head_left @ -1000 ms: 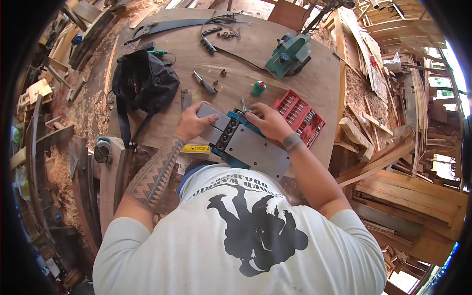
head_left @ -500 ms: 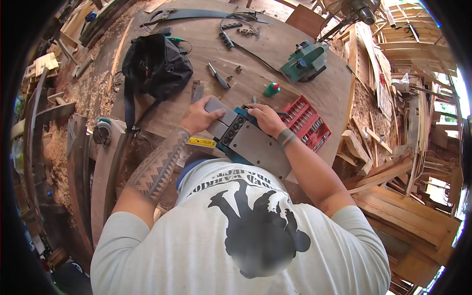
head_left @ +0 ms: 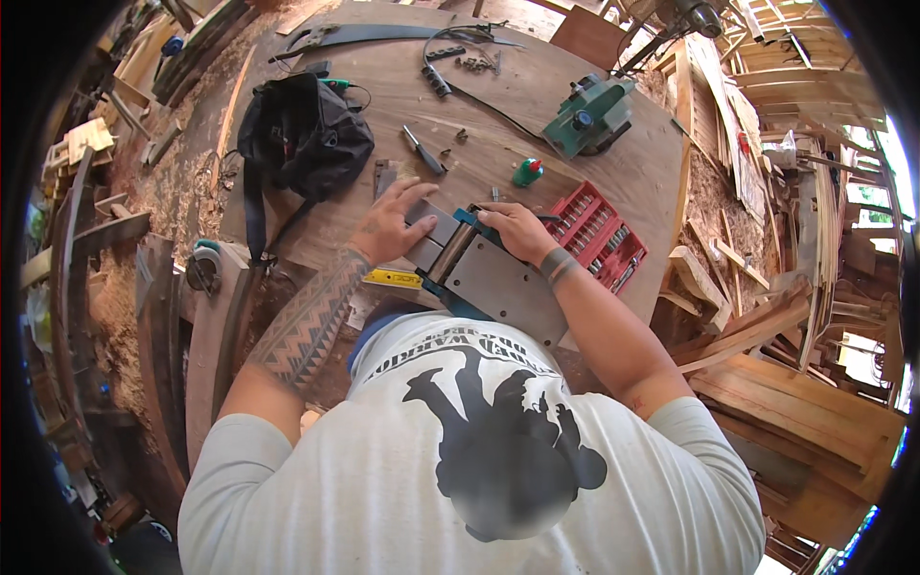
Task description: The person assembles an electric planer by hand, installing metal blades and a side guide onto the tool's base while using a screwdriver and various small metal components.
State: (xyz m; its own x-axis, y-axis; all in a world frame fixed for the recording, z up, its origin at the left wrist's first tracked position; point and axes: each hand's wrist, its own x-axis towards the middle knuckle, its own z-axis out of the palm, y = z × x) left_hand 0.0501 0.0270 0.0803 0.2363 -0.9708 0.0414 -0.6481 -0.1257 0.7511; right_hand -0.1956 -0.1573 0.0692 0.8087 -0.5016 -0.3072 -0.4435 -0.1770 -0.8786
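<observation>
An electric planer [head_left: 508, 284] lies sole up on the table close against my body, its grey rear plate toward the right. Between its two plates shows the cutter drum [head_left: 450, 255], a smooth metallic face uppermost. My left hand [head_left: 391, 226] rests over the front plate [head_left: 428, 251], fingers spread, thumb on the plate near the drum. At the drum's far end, my right hand [head_left: 517, 233] grips the planer's side with bent fingers; its fingertips are partly hidden. A red case of driver bits [head_left: 596, 235] lies open beside my right wrist.
Another planer, green [head_left: 586, 115], stands at the far right. A black backpack [head_left: 302, 139], a handsaw [head_left: 374, 34], a pen-like tool [head_left: 425, 150], a small green bottle [head_left: 527, 172] and a yellow level [head_left: 393, 278] lie about. Timber and shavings surround the table.
The cutter drum has turned: its row of bolts faced up before, and now a smooth face does. My left fingers have lifted and spread from the front plate's edge.
</observation>
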